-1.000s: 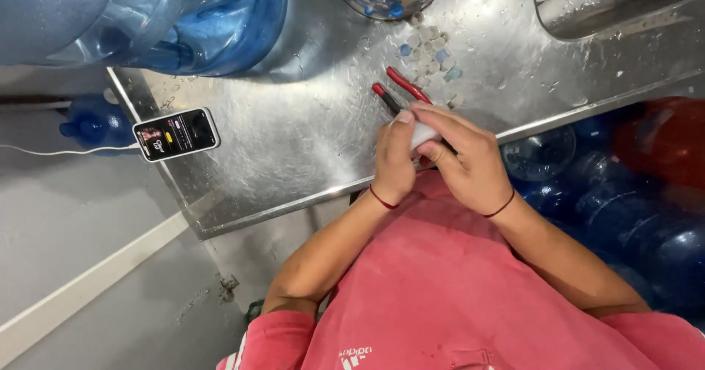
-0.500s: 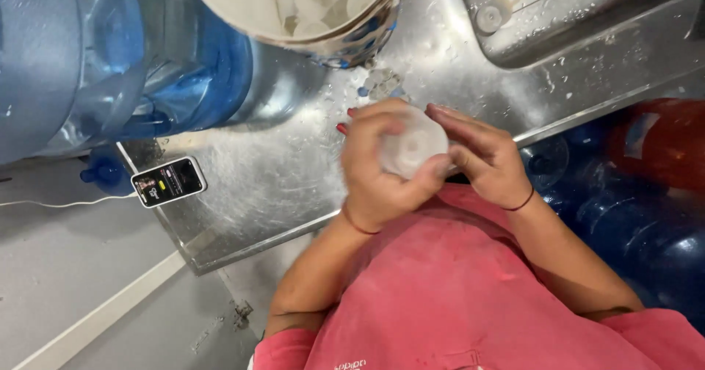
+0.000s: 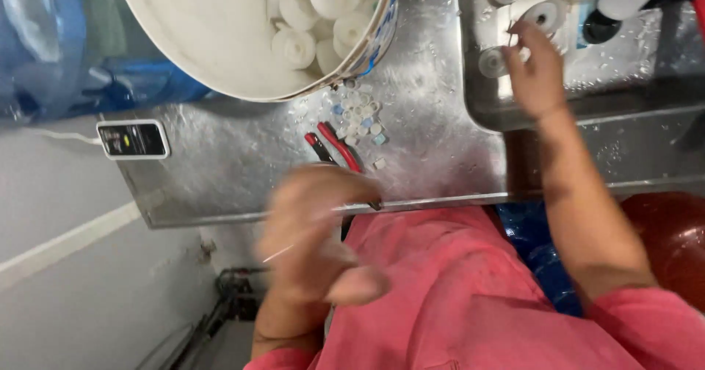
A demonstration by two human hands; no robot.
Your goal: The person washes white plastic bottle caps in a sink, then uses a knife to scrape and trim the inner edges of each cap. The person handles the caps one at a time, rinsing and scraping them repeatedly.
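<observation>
The steel tabletop (image 3: 242, 172) now carries a bucket (image 3: 220, 40) of white caps. My hands have parted: right hand (image 3: 532, 69) far right in the sink (image 3: 485, 109), grip loose over caps (image 3: 547, 14); left hand (image 3: 316, 230) near, blurred, grip unclear.

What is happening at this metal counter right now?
A person in a pink shirt reaches their right hand into a recessed steel tray, fingertips at round white plastic caps. Their left hand, blurred, is raised near the counter's edge beside red-handled pliers. A white bucket holds more caps.
</observation>
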